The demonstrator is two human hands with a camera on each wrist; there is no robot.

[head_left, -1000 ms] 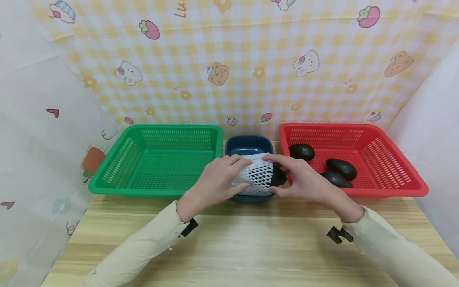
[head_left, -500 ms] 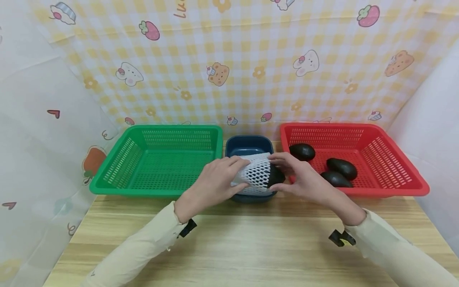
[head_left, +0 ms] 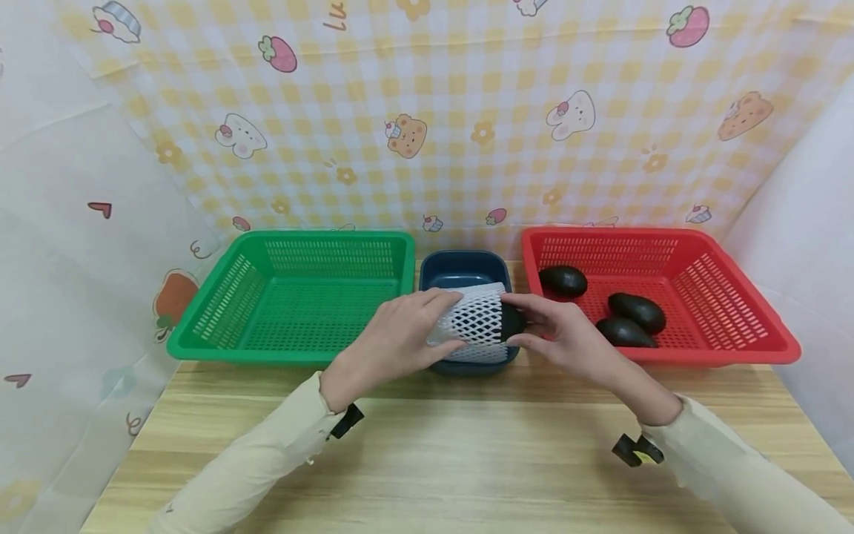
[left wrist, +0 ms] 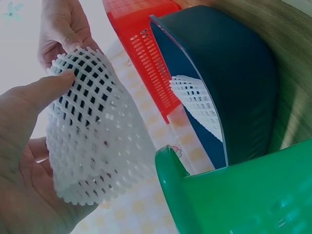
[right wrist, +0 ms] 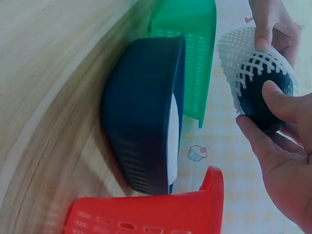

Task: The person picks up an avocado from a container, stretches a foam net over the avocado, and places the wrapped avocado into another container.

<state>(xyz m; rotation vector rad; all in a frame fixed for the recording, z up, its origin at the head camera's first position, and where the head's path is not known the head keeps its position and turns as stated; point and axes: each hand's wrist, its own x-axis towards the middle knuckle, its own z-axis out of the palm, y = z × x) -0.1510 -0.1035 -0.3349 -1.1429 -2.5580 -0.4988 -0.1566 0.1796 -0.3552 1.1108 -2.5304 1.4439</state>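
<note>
Above the dark blue bin, a white foam net sleeve (head_left: 475,319) surrounds most of a dark avocado (head_left: 511,323). My left hand (head_left: 407,335) grips the sleeve from the left, thumb in front and fingers behind. On the other side my right hand (head_left: 557,330) pinches the avocado's bare end between thumb and fingers. In the left wrist view the sleeve (left wrist: 92,131) hangs loose past the fruit at its open end. The right wrist view shows the avocado's exposed end (right wrist: 261,100) under my right thumb, the net's edge lying around it.
The dark blue bin (head_left: 463,259) holds more white foam netting (left wrist: 197,103). To its left stands a green basket (head_left: 293,357), to its right a red basket (head_left: 720,356) containing several avocados (head_left: 636,312). All stand on a wooden table (head_left: 460,460) before a checked cloth.
My right hand has pushed the avocado slightly left, deeper into the foam net sleeve, so less of its dark end shows. My left hand keeps its hold on the sleeve.
</note>
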